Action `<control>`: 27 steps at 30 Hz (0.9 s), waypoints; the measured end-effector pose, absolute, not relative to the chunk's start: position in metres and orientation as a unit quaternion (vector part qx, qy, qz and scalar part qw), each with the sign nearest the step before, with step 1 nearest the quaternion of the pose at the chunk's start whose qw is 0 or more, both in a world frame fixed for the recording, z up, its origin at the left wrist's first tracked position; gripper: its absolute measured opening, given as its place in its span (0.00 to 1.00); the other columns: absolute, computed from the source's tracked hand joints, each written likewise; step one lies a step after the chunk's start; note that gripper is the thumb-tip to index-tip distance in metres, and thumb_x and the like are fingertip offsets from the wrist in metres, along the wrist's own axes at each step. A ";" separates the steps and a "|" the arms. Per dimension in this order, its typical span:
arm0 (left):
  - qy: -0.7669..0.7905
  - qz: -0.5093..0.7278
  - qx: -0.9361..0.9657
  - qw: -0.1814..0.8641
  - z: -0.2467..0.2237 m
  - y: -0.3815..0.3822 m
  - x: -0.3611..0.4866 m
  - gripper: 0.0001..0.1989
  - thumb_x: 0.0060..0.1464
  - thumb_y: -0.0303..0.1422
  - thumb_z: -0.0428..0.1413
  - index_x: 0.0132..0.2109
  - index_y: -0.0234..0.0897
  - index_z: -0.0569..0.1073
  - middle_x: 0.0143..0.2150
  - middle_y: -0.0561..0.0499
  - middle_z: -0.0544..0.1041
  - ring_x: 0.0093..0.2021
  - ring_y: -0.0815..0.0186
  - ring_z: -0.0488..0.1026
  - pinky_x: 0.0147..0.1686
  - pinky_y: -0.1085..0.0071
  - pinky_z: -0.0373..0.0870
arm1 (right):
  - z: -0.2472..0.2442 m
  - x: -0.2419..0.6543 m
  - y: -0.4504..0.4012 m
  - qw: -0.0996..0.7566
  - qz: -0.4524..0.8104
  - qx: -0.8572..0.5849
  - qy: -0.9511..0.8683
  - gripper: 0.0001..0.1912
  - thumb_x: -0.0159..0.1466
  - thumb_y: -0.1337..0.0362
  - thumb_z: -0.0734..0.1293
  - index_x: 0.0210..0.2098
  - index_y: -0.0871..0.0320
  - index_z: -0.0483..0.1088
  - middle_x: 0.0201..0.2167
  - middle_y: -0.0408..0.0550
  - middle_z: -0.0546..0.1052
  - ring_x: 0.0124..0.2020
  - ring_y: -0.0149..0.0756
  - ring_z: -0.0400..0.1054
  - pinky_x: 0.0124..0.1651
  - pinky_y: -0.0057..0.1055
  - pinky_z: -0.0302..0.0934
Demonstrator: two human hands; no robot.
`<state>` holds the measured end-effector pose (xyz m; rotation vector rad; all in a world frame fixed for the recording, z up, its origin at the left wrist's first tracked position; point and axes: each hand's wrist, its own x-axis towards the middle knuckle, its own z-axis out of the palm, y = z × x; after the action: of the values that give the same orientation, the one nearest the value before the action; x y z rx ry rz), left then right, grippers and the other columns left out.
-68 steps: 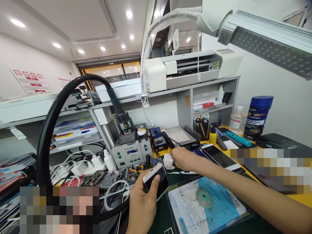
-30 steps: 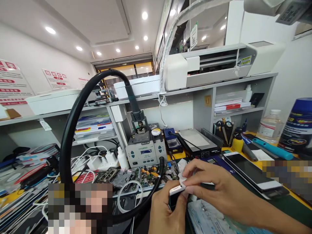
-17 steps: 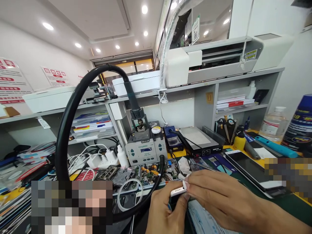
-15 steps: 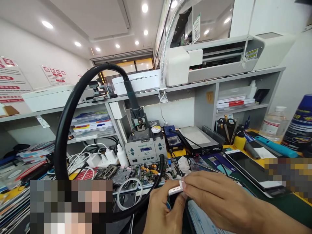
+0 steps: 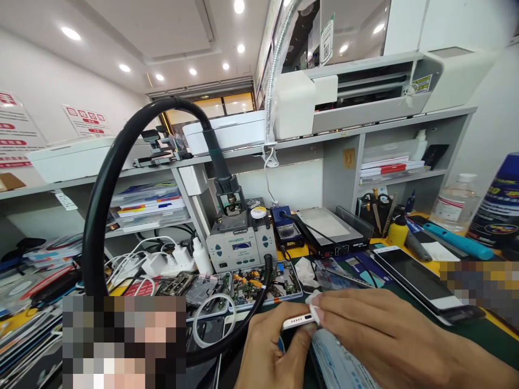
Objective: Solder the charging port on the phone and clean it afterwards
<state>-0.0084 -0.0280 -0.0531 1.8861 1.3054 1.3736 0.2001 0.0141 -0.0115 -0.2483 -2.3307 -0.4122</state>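
Observation:
My left hand (image 5: 270,346) is closed around a phone (image 5: 297,322), whose white bottom edge faces me. A row of small speaker holes and a charging port show on that edge. Pinched in my right hand (image 5: 377,337) is a small white tissue (image 5: 314,309), pressed on the phone's edge just right of the port. Most of the phone is hidden behind my fingers. Under my right hand lies a blue-and-white printed packet (image 5: 338,359).
A hot air station (image 5: 239,251) stands behind, its thick black hose (image 5: 95,216) arching across the left. Trays of circuit boards (image 5: 279,281) lie before it. Another phone (image 5: 413,275) rests at right, near a spray can (image 5: 497,205) and a clear bottle (image 5: 456,205). A white cable ring (image 5: 197,324) lies left of my hands.
My right hand and the tissue have slid a little right along the phone's edge, uncovering the charging port. My left hand keeps its hold. The view has shifted slightly.

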 end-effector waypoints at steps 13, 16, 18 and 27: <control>0.493 0.481 0.689 0.226 -0.050 -0.030 -0.006 0.12 0.59 0.32 0.60 0.46 0.53 0.84 0.43 0.55 0.86 0.44 0.58 0.81 0.48 0.67 0.74 | -0.004 0.206 0.006 0.427 -0.099 -0.145 -0.887 0.12 0.70 0.72 0.62 0.45 0.61 0.77 0.38 0.50 0.85 0.43 0.28 0.80 0.54 0.18 0.70; 0.482 0.489 0.692 0.224 -0.051 -0.030 -0.005 0.13 0.59 0.31 0.60 0.47 0.54 0.84 0.43 0.55 0.86 0.43 0.59 0.82 0.47 0.68 0.74 | -0.004 0.205 0.006 0.420 -0.116 -0.145 -0.888 0.13 0.70 0.73 0.61 0.45 0.61 0.77 0.38 0.50 0.85 0.42 0.30 0.80 0.52 0.19 0.72; 0.484 0.494 0.689 0.216 -0.051 -0.031 -0.005 0.13 0.58 0.30 0.61 0.47 0.53 0.84 0.43 0.55 0.86 0.42 0.59 0.81 0.46 0.68 0.75 | -0.003 0.203 0.005 0.404 -0.135 -0.136 -0.895 0.14 0.70 0.74 0.60 0.46 0.62 0.77 0.37 0.50 0.86 0.41 0.31 0.80 0.51 0.20 0.73; 0.513 0.486 0.671 0.226 -0.049 -0.034 -0.007 0.11 0.59 0.34 0.62 0.45 0.56 0.84 0.42 0.57 0.86 0.44 0.59 0.79 0.47 0.70 0.74 | -0.007 0.209 0.003 0.356 -0.183 -0.121 -0.908 0.17 0.71 0.73 0.57 0.50 0.66 0.76 0.43 0.53 0.85 0.45 0.36 0.79 0.54 0.27 0.73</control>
<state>-0.0069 -0.0340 -0.0493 1.8499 1.4144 1.3392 0.2089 0.0035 -0.0072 -0.3128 -2.3457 -0.4724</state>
